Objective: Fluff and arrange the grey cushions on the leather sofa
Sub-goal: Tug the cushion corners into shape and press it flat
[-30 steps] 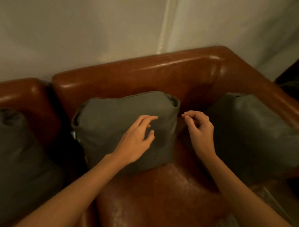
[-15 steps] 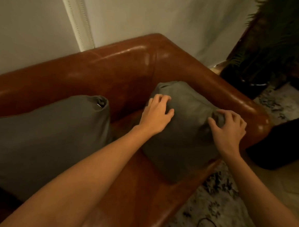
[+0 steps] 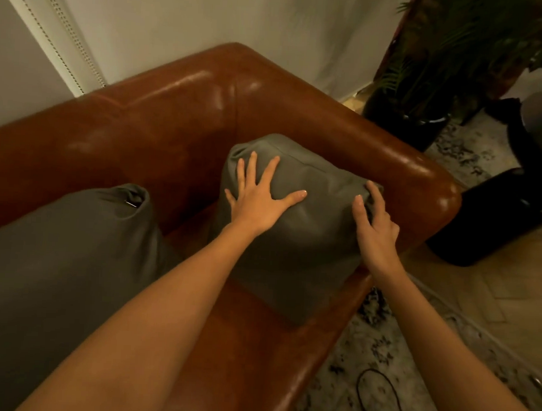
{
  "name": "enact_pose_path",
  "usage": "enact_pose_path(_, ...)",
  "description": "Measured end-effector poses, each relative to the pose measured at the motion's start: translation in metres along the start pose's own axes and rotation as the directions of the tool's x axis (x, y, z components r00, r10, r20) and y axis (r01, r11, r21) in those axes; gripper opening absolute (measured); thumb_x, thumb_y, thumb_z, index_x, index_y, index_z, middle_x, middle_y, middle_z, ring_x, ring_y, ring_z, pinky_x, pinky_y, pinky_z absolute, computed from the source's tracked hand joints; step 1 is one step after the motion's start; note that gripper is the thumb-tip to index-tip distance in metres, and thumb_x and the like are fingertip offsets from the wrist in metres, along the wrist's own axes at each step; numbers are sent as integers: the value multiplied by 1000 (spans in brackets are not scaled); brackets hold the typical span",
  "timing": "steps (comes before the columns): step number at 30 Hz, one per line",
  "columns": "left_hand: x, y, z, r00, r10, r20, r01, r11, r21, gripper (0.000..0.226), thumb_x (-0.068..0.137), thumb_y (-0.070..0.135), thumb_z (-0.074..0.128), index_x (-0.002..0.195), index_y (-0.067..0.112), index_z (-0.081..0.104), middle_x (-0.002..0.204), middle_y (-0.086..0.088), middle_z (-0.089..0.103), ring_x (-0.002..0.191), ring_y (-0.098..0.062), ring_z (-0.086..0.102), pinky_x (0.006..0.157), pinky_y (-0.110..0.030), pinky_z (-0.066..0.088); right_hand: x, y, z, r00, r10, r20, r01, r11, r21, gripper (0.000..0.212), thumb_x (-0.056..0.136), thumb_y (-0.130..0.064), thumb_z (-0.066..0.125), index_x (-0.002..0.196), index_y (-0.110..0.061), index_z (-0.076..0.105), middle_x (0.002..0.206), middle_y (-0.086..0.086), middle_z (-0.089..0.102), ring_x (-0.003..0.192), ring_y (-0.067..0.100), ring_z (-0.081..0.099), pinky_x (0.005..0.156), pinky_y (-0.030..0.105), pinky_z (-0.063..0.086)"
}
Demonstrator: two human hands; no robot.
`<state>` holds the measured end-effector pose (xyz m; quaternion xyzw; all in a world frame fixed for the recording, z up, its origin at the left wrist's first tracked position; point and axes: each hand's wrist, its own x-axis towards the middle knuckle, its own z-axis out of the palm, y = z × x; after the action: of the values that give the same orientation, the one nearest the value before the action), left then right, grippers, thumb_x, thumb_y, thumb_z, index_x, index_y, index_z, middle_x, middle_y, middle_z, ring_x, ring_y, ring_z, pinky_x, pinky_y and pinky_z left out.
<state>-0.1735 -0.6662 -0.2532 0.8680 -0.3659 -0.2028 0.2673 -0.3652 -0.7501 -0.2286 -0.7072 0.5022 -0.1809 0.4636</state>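
Observation:
A grey cushion (image 3: 296, 243) leans in the right corner of the brown leather sofa (image 3: 186, 114), against the armrest. My left hand (image 3: 259, 198) lies flat on its upper face with the fingers spread. My right hand (image 3: 375, 231) curls around the cushion's right top corner, with the thumb on the front and the fingers over the edge. A second grey cushion (image 3: 58, 273) rests against the sofa back at the left, its zip end pointing up.
A potted plant in a dark pot (image 3: 403, 124) stands behind the armrest. A black object (image 3: 496, 215) sits on the floor right of the sofa. A patterned rug (image 3: 381, 350) with a black cable (image 3: 379, 396) lies below. A white curtain hangs behind.
The view has swung from the middle cushion to the right-hand one. My left hand has gone from curled on its top corner to flat and spread. My right hand stays at the right corner.

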Motion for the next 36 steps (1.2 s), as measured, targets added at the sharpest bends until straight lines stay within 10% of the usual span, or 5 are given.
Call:
enact_pose_path(24, 8, -2, 20, 999, -6, -43, 6, 1000, 4, 90, 77, 76, 47, 151, 46, 6, 162, 6, -12, 148, -21, -15, 117, -58, -1, 36, 31, -35, 986, 160, 48, -167, 922, 349, 20, 87, -34, 71, 101, -20, 65, 106, 0, 68, 101, 18, 65, 88, 39, 56)
enact_pose_path(36, 5, -1, 24, 995, -57, -77, 61, 996, 61, 92, 72, 80, 44, 149, 48, 6, 161, 10, -13, 148, -18, -15, 116, -59, 0, 26, 39, -49, 914, -389, -117, 348, 898, -269, 35, 84, -44, 71, 86, -22, 44, 86, -12, 44, 90, 13, 38, 82, 29, 35)
